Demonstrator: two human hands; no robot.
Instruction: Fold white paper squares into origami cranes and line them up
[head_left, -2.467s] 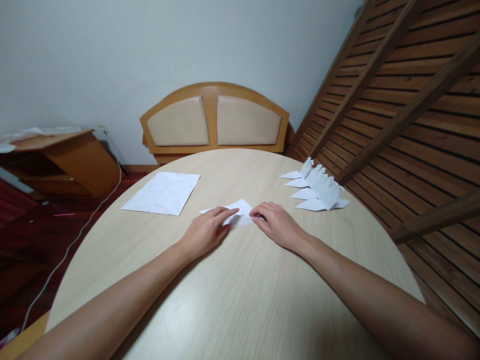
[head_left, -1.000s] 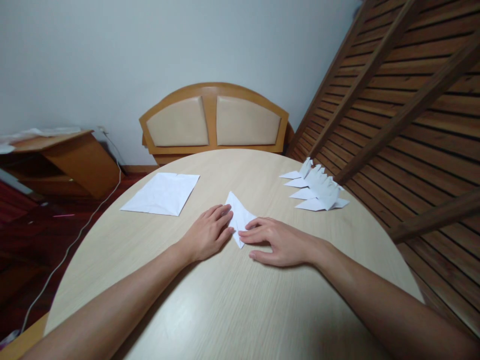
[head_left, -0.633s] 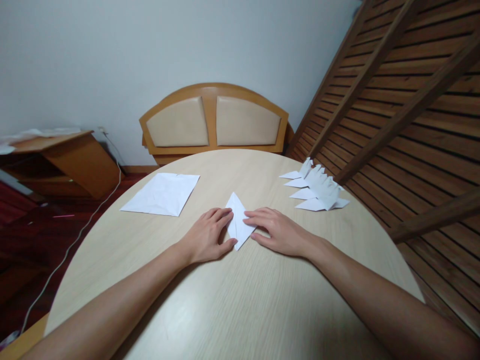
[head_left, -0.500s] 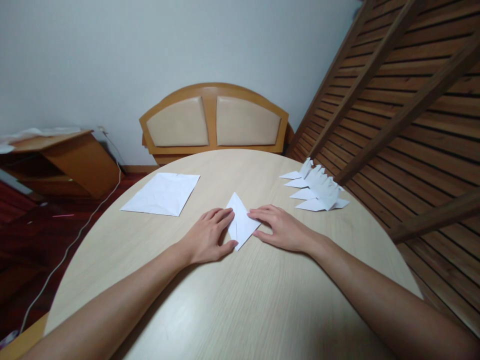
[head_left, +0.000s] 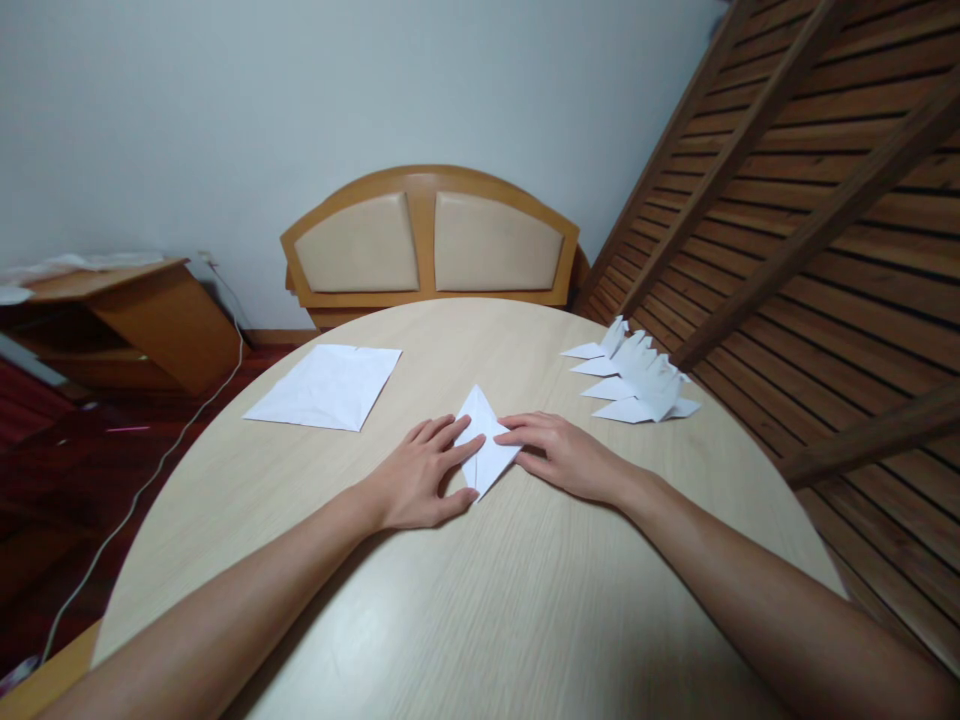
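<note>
Touching 1 creased paper diamond [head_left: 489, 466] | left hand [head_left: 417, 476] | right hand [head_left: 564, 455]

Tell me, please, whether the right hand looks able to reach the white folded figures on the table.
Probably yes: the right hand touches the diamond-shaped paper, but the white folded figures stand farther right, with nothing visible in between.

Touches left side of folded paper diamond [head_left: 493, 466] with spread left hand [head_left: 416, 480], right corner with right hand [head_left: 566, 455]. Shows flat white paper [head_left: 326, 388] near left edge of round table [head_left: 525, 600], folded paper pieces [head_left: 651, 387] near right edge, padded headboard [head_left: 425, 240] beyond far edge.
</note>
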